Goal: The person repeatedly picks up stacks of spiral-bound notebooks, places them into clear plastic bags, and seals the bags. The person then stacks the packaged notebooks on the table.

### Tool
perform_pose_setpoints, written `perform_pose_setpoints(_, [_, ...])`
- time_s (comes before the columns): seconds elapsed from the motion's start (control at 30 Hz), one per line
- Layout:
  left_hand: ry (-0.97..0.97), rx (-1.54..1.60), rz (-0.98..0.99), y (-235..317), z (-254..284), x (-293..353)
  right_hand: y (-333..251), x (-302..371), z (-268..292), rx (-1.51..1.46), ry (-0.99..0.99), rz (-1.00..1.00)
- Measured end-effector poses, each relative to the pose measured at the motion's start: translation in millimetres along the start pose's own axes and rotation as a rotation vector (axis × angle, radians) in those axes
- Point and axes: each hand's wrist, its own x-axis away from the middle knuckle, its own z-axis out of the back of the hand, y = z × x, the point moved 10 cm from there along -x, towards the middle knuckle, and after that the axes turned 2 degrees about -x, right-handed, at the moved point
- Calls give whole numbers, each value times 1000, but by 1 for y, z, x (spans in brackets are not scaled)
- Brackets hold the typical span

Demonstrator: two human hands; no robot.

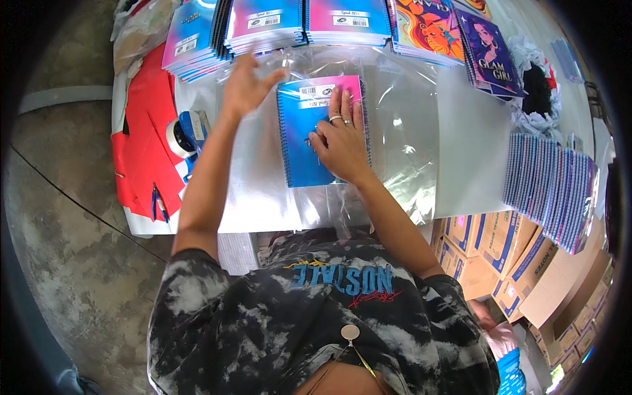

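A spiral notebook (296, 161) with a blue and pink cover and a white barcode label lies in front of me, on clear plastic film (405, 141) spread over the white table. My right hand (342, 141) rests on its cover, index and middle fingers stretched out near the label and the thumb apart. Just beyond the notebook's upper left corner, my left hand (249, 89) reaches forward with its thumb spread and nothing in it; its fingertips are blurred. They are close to a stack of matching notebooks (263, 23) along the far side.
More notebook stacks (347, 23) line the far edge, some with orange (428, 26) or purple covers (490, 56). At left are red sheets (148, 125), a blue tape dispenser (195, 128) and pens (158, 203). A row of notebooks (546, 187) stands at right, above cardboard boxes (490, 243).
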Motion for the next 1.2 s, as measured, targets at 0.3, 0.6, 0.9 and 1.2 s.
perform_pose_setpoints(0.3, [554, 355, 97, 20, 82, -61, 5, 3, 4, 43, -1, -33])
perform_pose_setpoints(0.6, [202, -213, -419, 92, 1, 2, -1, 2, 9, 35, 49, 17])
perform_pose_setpoints(0.9, [-78, -332, -73, 83, -47, 122, 14, 3, 10, -370, -16, -28])
perform_pose_setpoints(1.2, [-149, -388, -119, 88, -54, 115, 8, -17, -26, -207, -326, 151])
